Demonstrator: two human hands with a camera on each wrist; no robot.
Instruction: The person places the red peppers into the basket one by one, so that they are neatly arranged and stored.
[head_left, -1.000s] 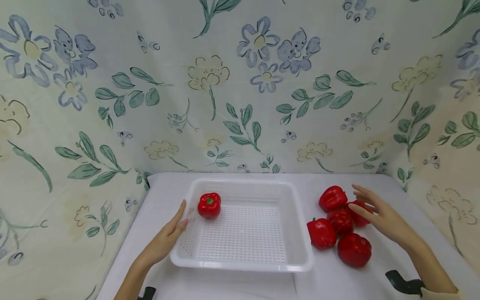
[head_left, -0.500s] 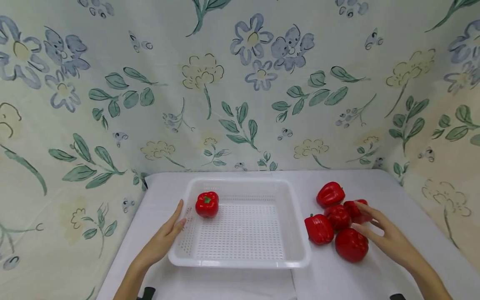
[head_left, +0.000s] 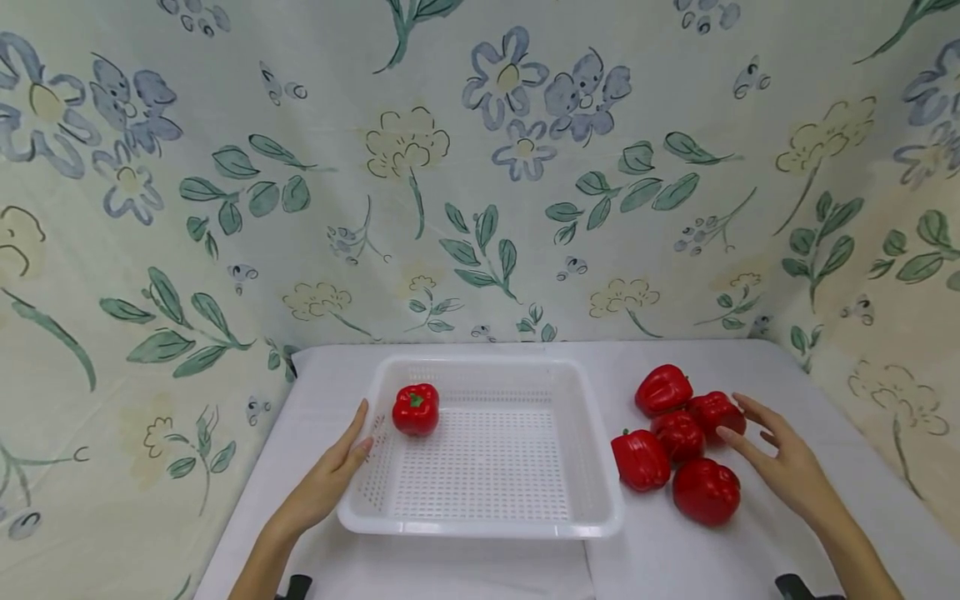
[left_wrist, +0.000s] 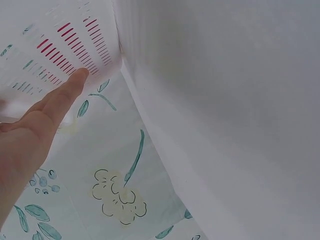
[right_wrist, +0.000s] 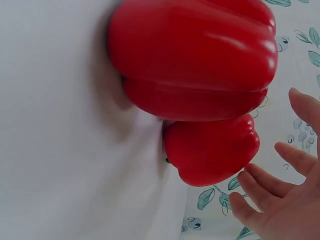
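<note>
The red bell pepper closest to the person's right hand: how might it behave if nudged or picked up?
Its rounded, lobed sides suggest the red bell pepper may rock or roll if nudged, though the neighbouring pepper could block it on one side. Its shiny skin might feel slippery to the right hand.

Ahead of you hangs a pale cloth [head_left: 465, 37], printed with blue flowers [head_left: 507, 77], yellow flowers [head_left: 407, 142] and green leaves [head_left: 637, 196]; it also closes in your left and right sides, the right turning a warmer cream. Your white bench [head_left: 480, 567] has rounded back corners, and a thin line runs across its near part. The light looks soft.
</note>
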